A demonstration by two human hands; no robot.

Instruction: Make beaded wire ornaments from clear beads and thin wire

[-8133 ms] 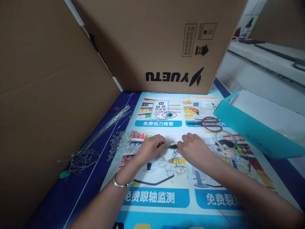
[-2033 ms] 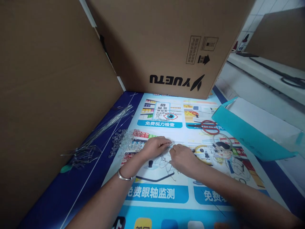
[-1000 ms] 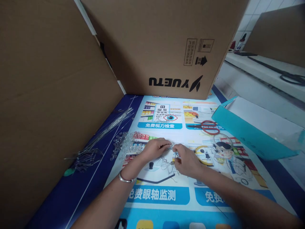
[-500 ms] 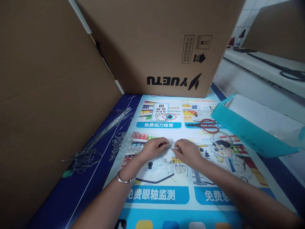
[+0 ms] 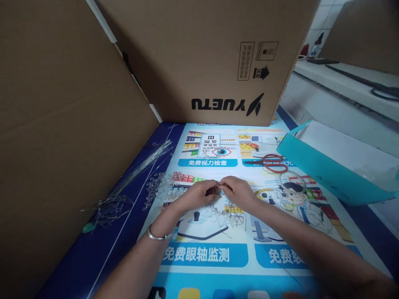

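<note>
My left hand (image 5: 202, 194) and my right hand (image 5: 239, 192) meet over the printed sheet, fingertips pinched together and touching. Between and just under them runs a thin beaded wire (image 5: 231, 211), its looped strands trailing on the sheet toward me. The exact piece inside the fingertips is too small to make out. Left of my left hand lies a spread of clear beads (image 5: 166, 187), some of them pinkish. Farther left, a bundle of thin wires (image 5: 140, 165) ends in a tangled clump.
Red-handled scissors (image 5: 274, 163) lie beyond my right hand, close to a clear ring-shaped coil (image 5: 293, 182). A turquoise open box (image 5: 336, 178) stands at the right. Large cardboard panels (image 5: 199, 54) wall off the back and left. A white ledge (image 5: 349, 79) runs behind the box.
My right hand has moved slightly left and up, closing the small gap to my left hand. The left hand stays nearly in place, its fingers curled a little more.
</note>
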